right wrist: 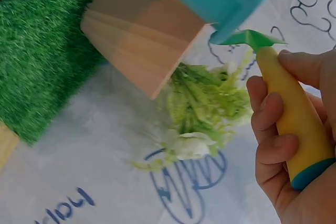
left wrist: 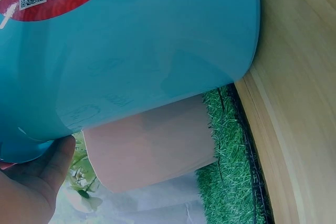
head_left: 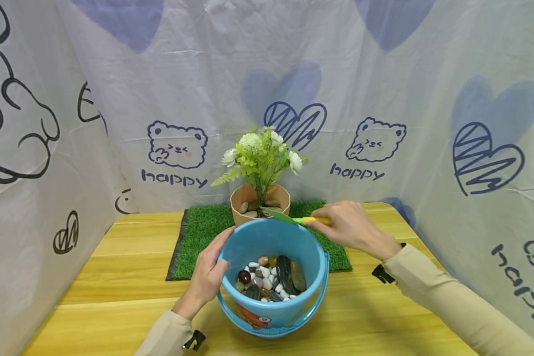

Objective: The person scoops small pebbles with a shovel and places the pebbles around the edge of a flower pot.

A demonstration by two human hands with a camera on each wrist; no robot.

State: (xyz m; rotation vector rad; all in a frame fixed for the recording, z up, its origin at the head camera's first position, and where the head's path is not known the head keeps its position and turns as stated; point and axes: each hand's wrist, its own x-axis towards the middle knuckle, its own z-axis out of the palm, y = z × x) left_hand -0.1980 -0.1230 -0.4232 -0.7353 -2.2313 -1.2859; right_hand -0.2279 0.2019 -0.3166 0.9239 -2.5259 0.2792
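A blue bucket stands on the table, with pebbles of white, grey, brown and black inside. My left hand holds its left rim. In my right hand I grip a small garden trowel by its yellow handle. The trowel's green blade extends leftward at the bucket's far rim, overlapping the plant pot's front edge in the head view. Just behind the bucket is the pinkish-tan pot, holding white flowers, green leaves and several larger stones.
A green artificial grass mat lies under the pot on the wooden table. White cloth printed with hearts and bears hangs behind and at both sides. The bucket's blue handle hangs down along its near side.
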